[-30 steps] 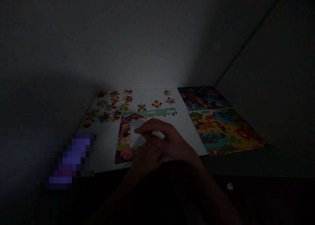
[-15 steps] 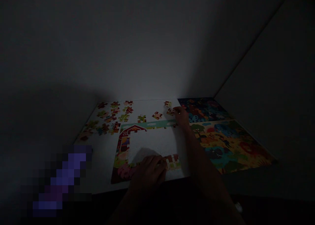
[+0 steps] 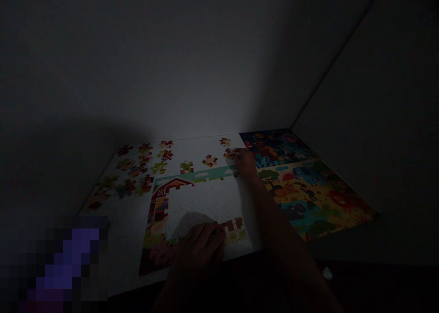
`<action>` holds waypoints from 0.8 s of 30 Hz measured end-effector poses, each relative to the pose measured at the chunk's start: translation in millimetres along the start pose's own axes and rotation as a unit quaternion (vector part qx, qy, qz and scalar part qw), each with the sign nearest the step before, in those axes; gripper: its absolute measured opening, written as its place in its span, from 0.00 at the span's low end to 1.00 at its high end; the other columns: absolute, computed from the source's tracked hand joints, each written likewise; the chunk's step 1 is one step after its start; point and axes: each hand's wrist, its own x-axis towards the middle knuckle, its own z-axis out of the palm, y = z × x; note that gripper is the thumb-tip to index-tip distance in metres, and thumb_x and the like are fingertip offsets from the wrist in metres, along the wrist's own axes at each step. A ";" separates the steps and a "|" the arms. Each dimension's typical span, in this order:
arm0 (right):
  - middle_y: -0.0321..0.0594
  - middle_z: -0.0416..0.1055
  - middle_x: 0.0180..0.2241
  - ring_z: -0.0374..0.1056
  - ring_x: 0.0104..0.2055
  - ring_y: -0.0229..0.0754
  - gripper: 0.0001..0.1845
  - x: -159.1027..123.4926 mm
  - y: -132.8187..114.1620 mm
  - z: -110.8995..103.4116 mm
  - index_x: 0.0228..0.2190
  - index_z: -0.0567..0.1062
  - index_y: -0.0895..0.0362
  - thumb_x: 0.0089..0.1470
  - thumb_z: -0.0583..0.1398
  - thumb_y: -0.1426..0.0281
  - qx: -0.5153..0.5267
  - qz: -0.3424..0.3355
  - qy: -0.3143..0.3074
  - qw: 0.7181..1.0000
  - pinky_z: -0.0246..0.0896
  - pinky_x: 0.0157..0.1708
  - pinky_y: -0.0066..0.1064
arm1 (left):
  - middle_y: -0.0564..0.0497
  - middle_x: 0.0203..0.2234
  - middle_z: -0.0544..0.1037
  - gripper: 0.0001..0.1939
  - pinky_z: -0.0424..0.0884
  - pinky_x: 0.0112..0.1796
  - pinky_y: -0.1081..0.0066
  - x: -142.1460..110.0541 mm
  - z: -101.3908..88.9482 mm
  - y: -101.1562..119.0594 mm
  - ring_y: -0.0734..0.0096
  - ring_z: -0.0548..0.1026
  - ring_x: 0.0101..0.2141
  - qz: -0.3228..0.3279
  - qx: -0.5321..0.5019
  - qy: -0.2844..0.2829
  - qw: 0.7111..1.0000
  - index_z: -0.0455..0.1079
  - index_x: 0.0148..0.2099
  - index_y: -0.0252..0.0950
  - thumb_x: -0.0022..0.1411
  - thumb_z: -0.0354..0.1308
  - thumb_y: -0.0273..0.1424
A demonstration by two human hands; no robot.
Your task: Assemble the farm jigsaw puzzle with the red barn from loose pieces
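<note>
An unfinished jigsaw frame with a red barn (image 3: 171, 183), a pale sky strip along its top and a flowered lower left corner lies on a white surface. My left hand (image 3: 203, 242) rests palm down over its lower border, fingers stretched forward, beside a fence section (image 3: 236, 230). At the upper right, my right hand (image 3: 245, 160) is closed, fingertips pinched at a reddish puzzle piece (image 3: 229, 153); the dark hides part of the grip. Close by lie a pale green piece (image 3: 225, 141), a pinkish piece (image 3: 210, 160) and a green piece (image 3: 187, 167).
Several loose pieces (image 3: 137, 169) are scattered at the left. On the right lie two assembled puzzles, a dark blue one (image 3: 274, 148) and a yellow animal scene (image 3: 318, 198). A wall (image 3: 192, 75) rises behind. A blurred purple patch (image 3: 65, 258) covers the lower left.
The view has shifted, so the puzzles sit further left. My right hand's fingertips are slightly nearer the reddish piece beside them. My left hand stays on the lower border.
</note>
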 end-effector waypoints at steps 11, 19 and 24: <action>0.52 0.75 0.46 0.68 0.52 0.52 0.16 -1.5 -0.9 -1.9 0.43 0.80 0.59 0.55 0.57 0.73 -0.019 0.000 -0.018 1.000 0.59 0.56 0.43 | 0.46 0.41 0.79 0.12 0.76 0.41 0.62 -0.6 -1.0 2.9 0.63 0.77 0.40 -0.010 -0.015 0.001 1.000 0.72 0.47 0.37 0.65 0.51 0.25; 0.48 0.77 0.45 0.71 0.50 0.50 0.16 9.2 4.1 3.8 0.43 0.79 0.56 0.56 0.57 0.67 -0.001 0.036 -0.007 0.999 0.63 0.55 0.42 | 0.47 0.40 0.79 0.10 0.76 0.40 0.62 -2.6 1.4 3.0 0.63 0.76 0.39 -0.013 -0.019 0.007 1.000 0.71 0.46 0.38 0.64 0.52 0.24; 0.48 0.77 0.43 0.73 0.44 0.48 0.18 34.5 1.4 14.2 0.46 0.78 0.57 0.54 0.60 0.66 0.047 0.076 -0.025 0.996 0.67 0.50 0.41 | 0.47 0.41 0.79 0.11 0.75 0.40 0.63 -4.2 3.0 1.3 0.63 0.76 0.39 -0.005 -0.014 0.013 1.000 0.70 0.47 0.37 0.64 0.53 0.24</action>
